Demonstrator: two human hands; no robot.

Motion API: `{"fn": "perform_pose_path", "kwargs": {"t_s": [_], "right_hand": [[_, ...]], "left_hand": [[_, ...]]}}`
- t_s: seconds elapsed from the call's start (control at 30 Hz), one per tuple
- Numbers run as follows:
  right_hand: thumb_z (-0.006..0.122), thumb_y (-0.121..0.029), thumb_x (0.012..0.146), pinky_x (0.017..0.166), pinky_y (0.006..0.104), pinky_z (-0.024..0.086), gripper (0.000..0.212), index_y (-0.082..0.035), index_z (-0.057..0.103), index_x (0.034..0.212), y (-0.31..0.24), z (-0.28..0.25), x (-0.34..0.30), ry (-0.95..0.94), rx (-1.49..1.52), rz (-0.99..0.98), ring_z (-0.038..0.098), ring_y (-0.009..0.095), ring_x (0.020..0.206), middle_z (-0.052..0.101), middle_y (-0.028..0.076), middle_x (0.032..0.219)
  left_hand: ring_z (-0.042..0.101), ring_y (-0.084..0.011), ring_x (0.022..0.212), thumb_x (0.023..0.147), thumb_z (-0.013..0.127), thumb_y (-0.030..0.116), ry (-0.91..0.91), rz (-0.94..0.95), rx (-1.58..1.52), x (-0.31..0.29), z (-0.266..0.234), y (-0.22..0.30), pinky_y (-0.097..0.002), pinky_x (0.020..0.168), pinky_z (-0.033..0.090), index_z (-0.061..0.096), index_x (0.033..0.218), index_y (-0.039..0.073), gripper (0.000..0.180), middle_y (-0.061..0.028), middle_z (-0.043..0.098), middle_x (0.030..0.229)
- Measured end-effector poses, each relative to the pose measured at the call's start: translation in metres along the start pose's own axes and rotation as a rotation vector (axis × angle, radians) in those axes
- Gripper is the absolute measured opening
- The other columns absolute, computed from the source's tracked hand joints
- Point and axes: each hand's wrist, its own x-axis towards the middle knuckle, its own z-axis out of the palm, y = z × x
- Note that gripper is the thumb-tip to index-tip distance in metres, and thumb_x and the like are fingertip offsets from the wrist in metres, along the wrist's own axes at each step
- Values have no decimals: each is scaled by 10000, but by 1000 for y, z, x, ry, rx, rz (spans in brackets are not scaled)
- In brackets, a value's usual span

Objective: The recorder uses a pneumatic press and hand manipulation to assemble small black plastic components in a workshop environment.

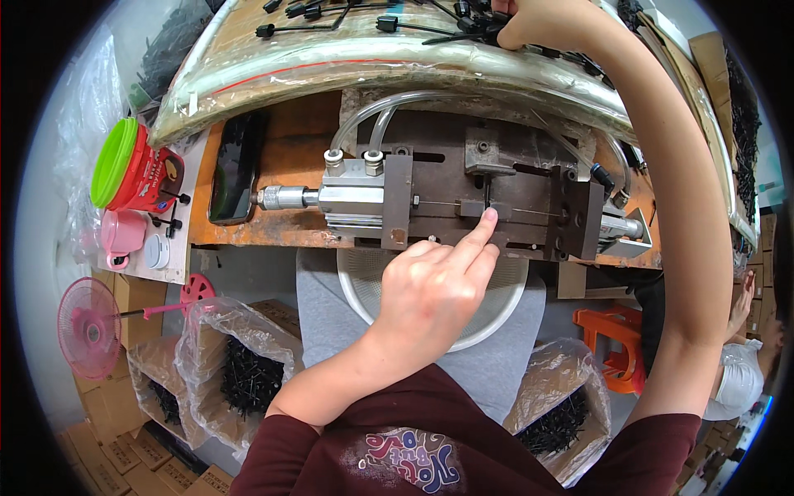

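Note:
My left hand (437,281) reaches over the front of a metal bench fixture (529,194). Its index finger is stretched out, and the tip touches a small black part (487,195) that stands upright at the middle of the fixture, beside a dark block. The other fingers are partly bent, with nothing visible in them. At the top edge, my right hand (529,23) is at a pile of black stemmed plastic parts (467,18) on the plastic-covered surface. Its thumb touches the pile; the other fingers are mostly cut off by the picture's edge, so its grip is unclear.
Clear hoses (389,99) run from the fixture's left cylinder (351,202). A phone (236,169), red tub (136,169) and pink cup (122,233) are at left. A white basket (480,331) rests between my legs. Bags of black parts (252,372) flank me. Another person sits at right.

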Motion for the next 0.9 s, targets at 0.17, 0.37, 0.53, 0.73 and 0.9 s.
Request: {"fn": "perform_pose_path", "kwargs": {"t_s": [0.17, 0.37, 0.53, 0.73, 0.9], "right_hand": [[727, -157, 644, 795, 384, 539, 364, 62, 699, 933, 10, 2, 2, 42, 14, -85, 675, 347, 884, 694, 243, 912], [721, -180, 670, 752, 387, 523, 344, 71, 681, 902, 17, 2, 0, 84, 92, -104, 671, 330, 832, 683, 248, 869], [706, -134, 730, 629, 318, 491, 246, 55, 677, 884, 26, -21, -14, 166, 477, 66, 600, 189, 675, 649, 109, 742], [680, -34, 856, 564, 212, 506, 123, 54, 658, 940, 61, -20, -24, 358, 1139, 218, 611, 108, 652, 656, 81, 805], [663, -56, 908, 608, 197, 566, 249, 87, 587, 1096, 77, -13, -40, 486, 1527, 141, 644, 142, 707, 661, 116, 904]], "left_hand": [[647, -166, 597, 683, 728, 30, 6, 13, -14, 1, 0, 0, -271, 587, 504, 704, 838, 51, 158, -102, 703, 1153], [646, -171, 587, 671, 731, 31, 7, 20, -19, 0, 0, -3, -273, 572, 503, 696, 841, 53, 174, -104, 704, 1149], [649, -172, 587, 678, 726, 30, 7, 27, -24, 0, 0, -3, -273, 566, 504, 696, 842, 53, 168, -108, 703, 1147], [654, -179, 591, 680, 728, 34, -6, 25, -28, 0, 0, -2, -276, 572, 508, 696, 842, 54, 166, -115, 700, 1152], [660, -183, 603, 677, 730, 32, -17, 11, -38, 0, -1, -1, -282, 579, 513, 696, 842, 54, 170, -114, 699, 1156]]}}
